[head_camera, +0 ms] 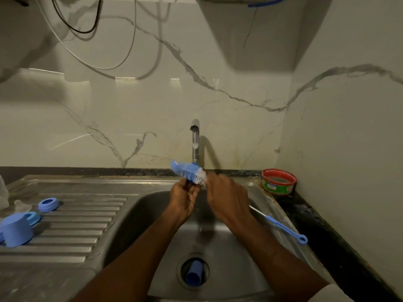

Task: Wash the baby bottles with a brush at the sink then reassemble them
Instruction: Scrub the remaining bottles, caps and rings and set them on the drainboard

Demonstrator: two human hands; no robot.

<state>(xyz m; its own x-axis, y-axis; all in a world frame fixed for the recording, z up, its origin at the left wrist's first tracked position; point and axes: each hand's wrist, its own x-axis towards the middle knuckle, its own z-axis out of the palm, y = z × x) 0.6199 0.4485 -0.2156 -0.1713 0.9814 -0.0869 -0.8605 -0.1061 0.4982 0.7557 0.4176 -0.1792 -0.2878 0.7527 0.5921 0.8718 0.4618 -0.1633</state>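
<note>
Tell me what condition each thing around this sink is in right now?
Tap: running, water falling into the sink.
Bottle brush: held up over the basin, under the tap.
Left hand: holding the brush.
Right hand: fingers at the brush's white bristles.
Thin brush: lying on the sink's right rim.
Blue cap: on the drainboard.
Blue ring: lying flat on the drainboard.
Blue cup: lying in the drain.
Red tub: open.

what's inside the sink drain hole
A blue cup-like piece sits in the drain at the bottom of the sink, lying tilted and filling most of the opening. Anything beneath it is covered and too dark to see.
</note>
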